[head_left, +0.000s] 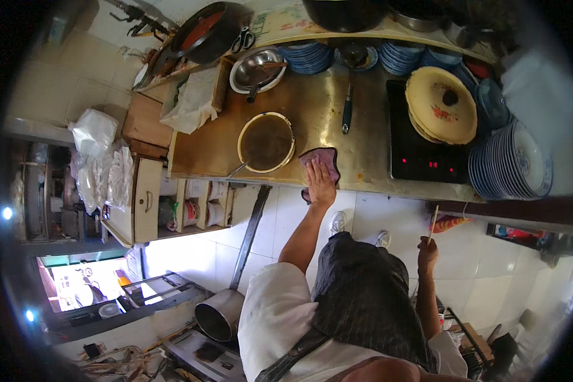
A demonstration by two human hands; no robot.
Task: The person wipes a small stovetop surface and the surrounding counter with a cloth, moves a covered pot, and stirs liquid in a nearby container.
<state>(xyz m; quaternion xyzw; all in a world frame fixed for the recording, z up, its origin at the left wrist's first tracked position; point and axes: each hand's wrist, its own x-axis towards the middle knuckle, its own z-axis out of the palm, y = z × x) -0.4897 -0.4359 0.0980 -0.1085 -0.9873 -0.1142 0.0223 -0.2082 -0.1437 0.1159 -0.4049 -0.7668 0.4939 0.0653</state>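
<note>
My left hand (pixel 321 183) lies with its fingers stretched flat over a purple cloth (pixel 328 156) at the front edge of the metal counter (pixel 204 153). A dark-trimmed corner of the cloth shows below the hand. Just left of it stands a round pot with a pale rim (pixel 267 141), holding murky brownish liquid, and a handle sticks out at its front left. Lower right, in front of the counter, my right hand (pixel 428 251) is closed around a thin light-coloured stick (pixel 434 223) that points upward; its exact kind is not clear.
On the right, a black induction cooker (pixel 426 167) with red lights bears a cream floral lid (pixel 440 105). Stacked plates (pixel 503 162) stand beside it. A dark-handled utensil (pixel 347 114), a steel bowl (pixel 261 69) and a paper-lined box (pixel 194 99) sit farther back. Behind me is a metal pot (pixel 219 315).
</note>
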